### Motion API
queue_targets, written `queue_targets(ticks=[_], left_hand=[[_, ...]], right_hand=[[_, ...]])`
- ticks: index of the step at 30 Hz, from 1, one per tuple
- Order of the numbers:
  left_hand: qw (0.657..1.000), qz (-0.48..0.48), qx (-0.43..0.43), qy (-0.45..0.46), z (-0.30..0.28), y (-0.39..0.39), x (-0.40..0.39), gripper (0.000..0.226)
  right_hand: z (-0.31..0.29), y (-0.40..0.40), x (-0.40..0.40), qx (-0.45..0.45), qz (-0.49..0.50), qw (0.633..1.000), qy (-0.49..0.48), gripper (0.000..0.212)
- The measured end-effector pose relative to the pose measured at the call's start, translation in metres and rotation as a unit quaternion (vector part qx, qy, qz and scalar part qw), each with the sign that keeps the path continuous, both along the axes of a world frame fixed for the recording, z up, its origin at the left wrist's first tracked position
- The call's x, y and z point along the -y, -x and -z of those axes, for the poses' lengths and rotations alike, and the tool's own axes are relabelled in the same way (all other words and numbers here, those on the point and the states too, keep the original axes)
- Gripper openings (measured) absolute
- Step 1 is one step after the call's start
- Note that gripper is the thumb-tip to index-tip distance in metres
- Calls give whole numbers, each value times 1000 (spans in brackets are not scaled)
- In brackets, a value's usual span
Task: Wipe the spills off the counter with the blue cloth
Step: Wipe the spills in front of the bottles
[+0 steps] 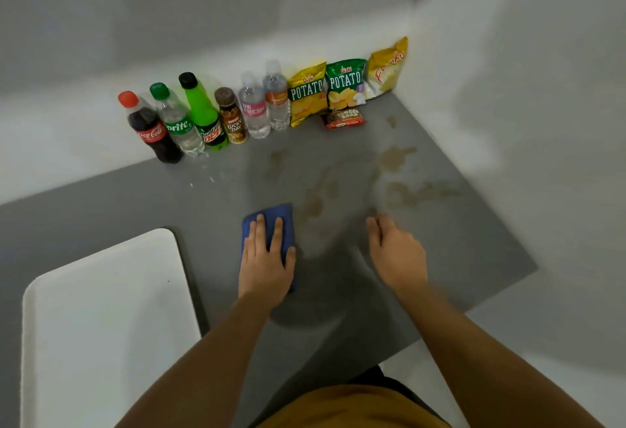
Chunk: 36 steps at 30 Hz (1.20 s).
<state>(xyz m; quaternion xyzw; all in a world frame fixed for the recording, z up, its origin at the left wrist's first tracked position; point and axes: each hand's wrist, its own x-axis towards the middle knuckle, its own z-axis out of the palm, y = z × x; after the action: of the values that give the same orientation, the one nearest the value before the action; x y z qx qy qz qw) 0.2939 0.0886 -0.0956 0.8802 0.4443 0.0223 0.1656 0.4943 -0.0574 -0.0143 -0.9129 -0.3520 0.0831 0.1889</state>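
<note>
A person stands at a grey counter (474, 251) set into a white corner, seen from above. The left hand (266, 258) lies flat, palm down and fingers spread, on top of a folded blue cloth (283, 216) near the middle of the counter; it presses on the cloth rather than closing around it. The right hand (396, 251) rests on the bare counter to the right of the cloth, fingers loosely curled and holding nothing. Brownish spills (396, 156) spread in patches beyond and between the hands, the nearest just past the cloth's far right corner. Along the back wall stands a row of bottles: a Coca-Cola bottle (152, 129), a Sprite bottle (176, 121), a Mountain Dew bottle (203, 112), a small brown Lucky Day bottle (232, 116) and two clear water bottles (254, 106). To their right lean three snack bags (345, 83), with a small red snack packet (345, 118) lying in front of them. A white tray (101, 326) sits at the lower left.
</note>
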Motion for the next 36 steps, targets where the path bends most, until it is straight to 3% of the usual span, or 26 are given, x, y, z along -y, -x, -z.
queue_targets(ticks=[9,19,27,36], left_hand=[[999,-42,0,-20,8,51,-37,67],[999,-42,-23,-20,4,-5,-90,67],[999,-31,-22,-6,-1,-52,-59,67],[999,46,-11,-13,1,-19,-5,67]], right_hand=[[8,-1,-3,-14,-5,1000,-10,37],[14,-14,-7,-22,3,1000,4,40],[16,-25,-10,-29,13,1000,-2,37],[17,-24,-20,-41,2,999,0,38]])
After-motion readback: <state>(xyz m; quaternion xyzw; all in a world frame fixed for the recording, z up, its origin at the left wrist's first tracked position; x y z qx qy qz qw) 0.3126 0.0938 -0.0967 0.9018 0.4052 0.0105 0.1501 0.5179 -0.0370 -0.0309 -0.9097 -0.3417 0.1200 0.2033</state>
